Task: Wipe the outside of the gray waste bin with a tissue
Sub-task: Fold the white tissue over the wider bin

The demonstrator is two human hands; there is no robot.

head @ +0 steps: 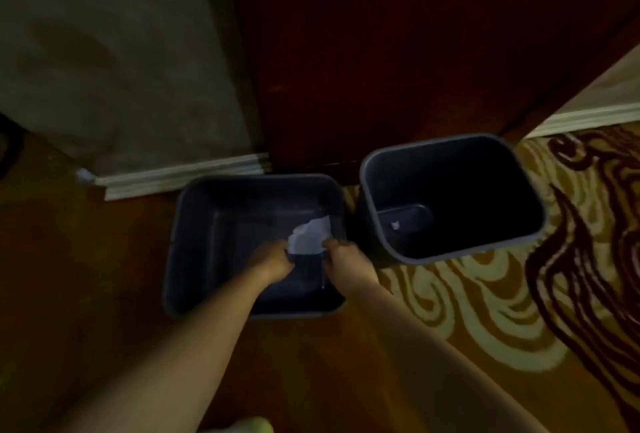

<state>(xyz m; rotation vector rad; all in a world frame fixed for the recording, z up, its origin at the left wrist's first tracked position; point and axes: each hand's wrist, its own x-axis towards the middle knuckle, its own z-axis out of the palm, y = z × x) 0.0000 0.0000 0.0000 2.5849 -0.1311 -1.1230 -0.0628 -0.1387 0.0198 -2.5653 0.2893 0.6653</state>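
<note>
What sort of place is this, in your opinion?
Probably a hotel room or corridor, though the light is dim: a swirl-patterned carpet, a dark wooden door, and white baseboard along the wall.

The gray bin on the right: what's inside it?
Inside the right bin, one small white scrap lies on the bottom. The rest of its inside is in deep shadow, so anything else there cannot be made out.

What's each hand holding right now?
Left hand: closed, gripping the left edge of the tissue.
Right hand: closed, gripping the right edge of the same tissue.
</note>
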